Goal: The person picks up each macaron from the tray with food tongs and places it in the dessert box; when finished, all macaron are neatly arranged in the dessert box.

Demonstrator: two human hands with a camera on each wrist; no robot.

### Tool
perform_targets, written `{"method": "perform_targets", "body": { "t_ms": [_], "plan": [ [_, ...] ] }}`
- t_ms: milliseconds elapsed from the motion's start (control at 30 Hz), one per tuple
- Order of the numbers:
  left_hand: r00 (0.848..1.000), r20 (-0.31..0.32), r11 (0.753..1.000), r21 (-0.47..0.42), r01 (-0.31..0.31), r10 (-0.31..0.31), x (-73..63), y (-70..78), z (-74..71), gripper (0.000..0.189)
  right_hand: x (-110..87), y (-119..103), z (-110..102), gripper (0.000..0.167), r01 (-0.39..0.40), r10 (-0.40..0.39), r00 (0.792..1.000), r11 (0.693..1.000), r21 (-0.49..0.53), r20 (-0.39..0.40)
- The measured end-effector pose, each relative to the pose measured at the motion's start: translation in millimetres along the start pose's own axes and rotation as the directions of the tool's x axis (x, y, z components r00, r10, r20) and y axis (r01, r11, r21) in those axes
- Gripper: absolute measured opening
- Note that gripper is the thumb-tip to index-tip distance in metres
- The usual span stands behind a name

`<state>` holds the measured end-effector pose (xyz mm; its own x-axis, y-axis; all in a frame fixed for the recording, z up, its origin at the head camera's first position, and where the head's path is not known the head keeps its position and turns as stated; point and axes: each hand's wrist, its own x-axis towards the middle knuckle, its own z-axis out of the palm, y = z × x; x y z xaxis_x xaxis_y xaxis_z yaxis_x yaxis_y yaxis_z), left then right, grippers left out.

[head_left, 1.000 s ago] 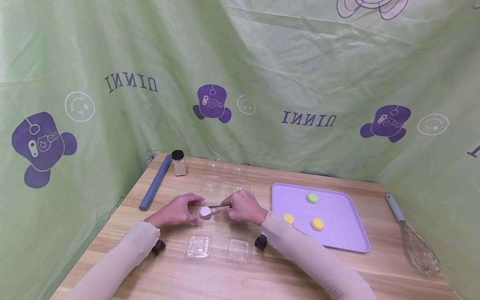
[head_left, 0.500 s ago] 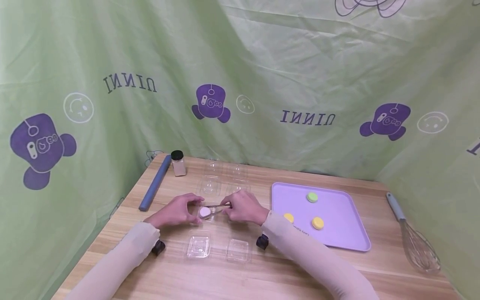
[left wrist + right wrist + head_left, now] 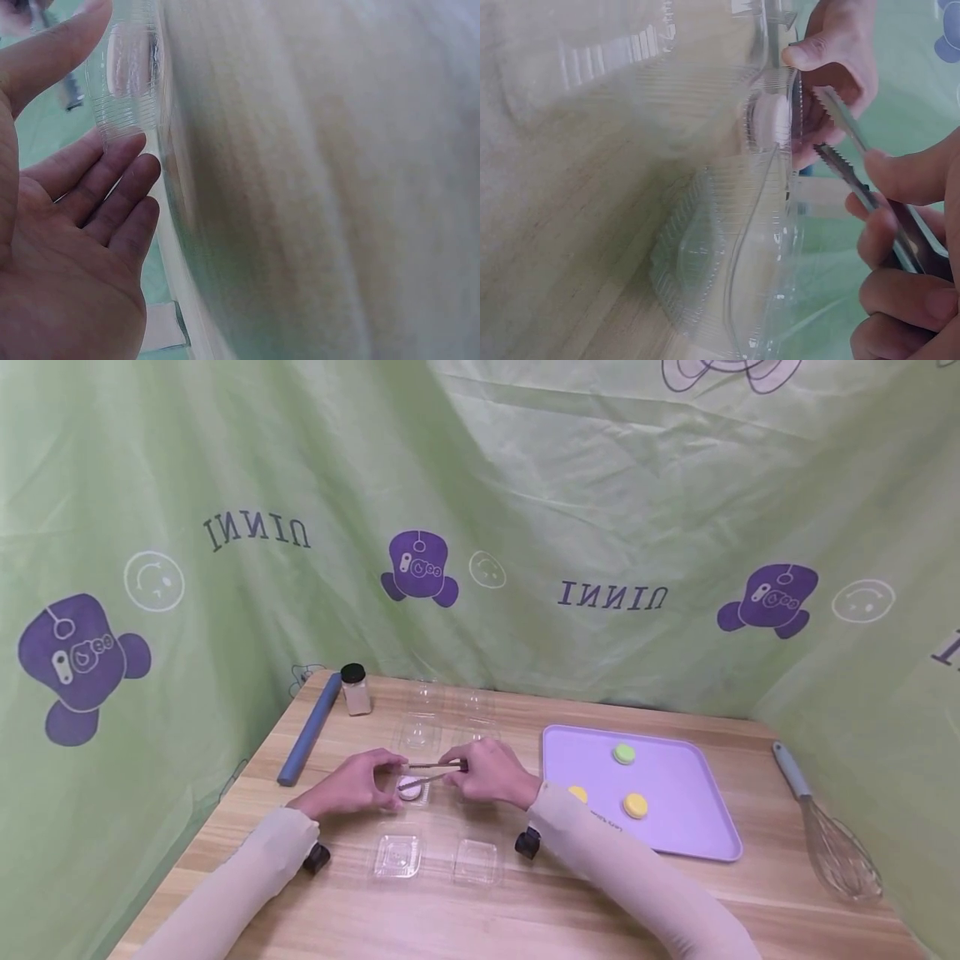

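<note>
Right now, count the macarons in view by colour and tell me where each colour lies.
Yellow macarons: 2, on the purple tray
Green macaron: 1, on the same tray
Pale pink macaron: 1, in a clear container by the left hand
Total: 4

Wood-grain table [image 3: 300, 910] with blue rod [image 3: 310, 731], black-lidded jar [image 3: 357, 695], clear plastic containers [image 3: 397, 856], lilac tray [image 3: 686, 802] and whisk [image 3: 806, 798] on top.
</note>
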<state>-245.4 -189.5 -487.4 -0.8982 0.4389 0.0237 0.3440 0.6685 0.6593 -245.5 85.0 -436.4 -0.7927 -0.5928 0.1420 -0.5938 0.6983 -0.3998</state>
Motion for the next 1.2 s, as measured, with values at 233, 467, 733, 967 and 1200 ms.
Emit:
{"method": "perform_targets", "body": {
  "t_ms": [233, 467, 733, 967, 1200],
  "plan": [
    [1.0, 0.01, 1.0, -0.003, 0.009, -0.009, -2.0, 3.9, 0.9, 0.079, -2.9, 0.6, -4.9, 0.024, 0.028, -0.019, 0.994, 0.996, 0.088, -0.104],
    [1.0, 0.008, 1.0, 0.018, -0.025, 0.024, -2.5, 2.6, 1.0, 0.084, -2.5, 6.4, -14.9, 0.025, 0.057, -0.037, 0.977, 0.994, 0.09, -0.211],
    [0.999, 0.021, 0.999, 0.015, -0.034, 0.034, -2.0, 3.4, 1.1, 0.085, -3.9, 14.5, -30.0, 0.027, -0.018, 0.059, 0.969, 0.986, 0.167, -0.24],
    [0.999, -0.001, 0.997, 0.052, -0.054, 0.055, -0.2, 8.1, -2.1, 0.09, -5.2, 25.7, -43.0, 0.028, -0.058, 0.111, 0.955, 0.979, 0.195, -0.274],
    [0.995, -0.085, 0.999, -0.006, -0.047, 0.046, 8.2, 32.9, -5.1, 0.081, -9.1, 42.4, -58.9, 0.028, -0.066, 0.155, 0.933, 0.96, 0.271, -0.325]
  ]
}}
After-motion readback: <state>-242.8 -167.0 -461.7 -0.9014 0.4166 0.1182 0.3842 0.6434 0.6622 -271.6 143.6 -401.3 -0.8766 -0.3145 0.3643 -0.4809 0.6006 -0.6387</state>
